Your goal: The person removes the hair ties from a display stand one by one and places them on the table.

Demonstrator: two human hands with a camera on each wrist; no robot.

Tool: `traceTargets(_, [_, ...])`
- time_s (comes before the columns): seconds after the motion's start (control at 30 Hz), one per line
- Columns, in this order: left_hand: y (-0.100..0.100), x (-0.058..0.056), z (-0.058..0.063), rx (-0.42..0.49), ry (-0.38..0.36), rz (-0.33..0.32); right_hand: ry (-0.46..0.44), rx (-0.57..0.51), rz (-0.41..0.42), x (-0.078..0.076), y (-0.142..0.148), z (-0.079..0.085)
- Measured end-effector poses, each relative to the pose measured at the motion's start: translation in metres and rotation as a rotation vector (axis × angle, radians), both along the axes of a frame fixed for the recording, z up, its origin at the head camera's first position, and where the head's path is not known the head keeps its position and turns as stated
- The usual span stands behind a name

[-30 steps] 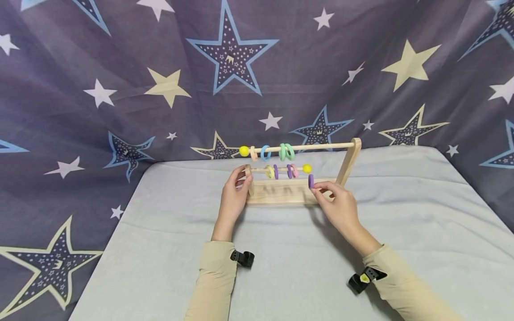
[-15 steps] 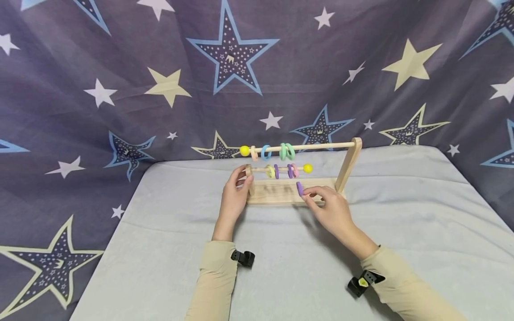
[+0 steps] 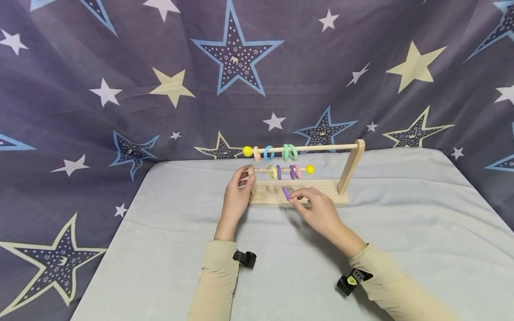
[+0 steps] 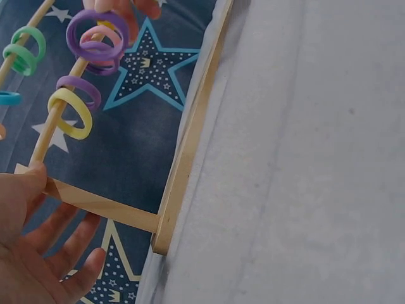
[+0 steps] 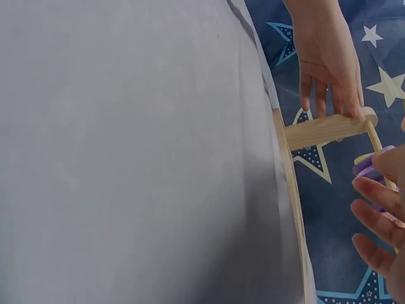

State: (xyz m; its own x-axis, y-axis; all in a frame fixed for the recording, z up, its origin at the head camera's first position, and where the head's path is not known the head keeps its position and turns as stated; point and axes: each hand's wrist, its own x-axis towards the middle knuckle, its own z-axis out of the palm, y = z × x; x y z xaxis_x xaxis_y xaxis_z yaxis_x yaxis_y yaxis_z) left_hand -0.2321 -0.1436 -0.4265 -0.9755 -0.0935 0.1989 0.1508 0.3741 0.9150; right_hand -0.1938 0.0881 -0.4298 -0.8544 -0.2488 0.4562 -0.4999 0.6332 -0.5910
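Note:
A wooden ring stand (image 3: 339, 196) has a long upper rod (image 3: 321, 147) and a shorter lower rod (image 3: 263, 170). My left hand (image 3: 237, 196) grips the top of its short left post, thumb in front and fingers behind. My right hand (image 3: 317, 211) pinches a purple ring (image 3: 286, 193) between thumb and fingertips, in front of and below the lower rod in the head view. On that rod hang a yellow ring (image 4: 83, 130), two purple rings and a pink ring (image 3: 298, 172), with a yellow ball (image 3: 310, 169) at its free right end.
The upper rod carries a peach ring (image 3: 257, 154), a blue ring (image 3: 268, 154) and two green rings (image 3: 286, 153), with a yellow ball (image 3: 247, 151) at its left end. A tall right post (image 3: 351, 167) supports it. Behind the grey-covered table (image 3: 281, 276) hangs a star-patterned cloth (image 3: 305, 58).
My right hand has carried the purple ring left and slightly down, from near the lower rod's ball to below its middle. My left hand stays on the post.

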Motion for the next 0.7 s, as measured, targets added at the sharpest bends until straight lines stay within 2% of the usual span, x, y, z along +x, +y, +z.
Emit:
traceTargets(0.33, [-0.001, -0.001, -0.002, 0.002, 0.008, -0.01, -0.08, 0.047, 0.065, -0.002, -0.021, -0.004])
traceTargets(0.57, [-0.001, -0.001, -0.001, 0.019, 0.011, -0.007, -0.14, 0.102, 0.147, -0.004, -0.032, -0.009])
traceTargets(0.7, [-0.001, 0.0, -0.001, 0.023, 0.013, -0.015, -0.136, 0.15, 0.181, -0.004, -0.037, -0.012])
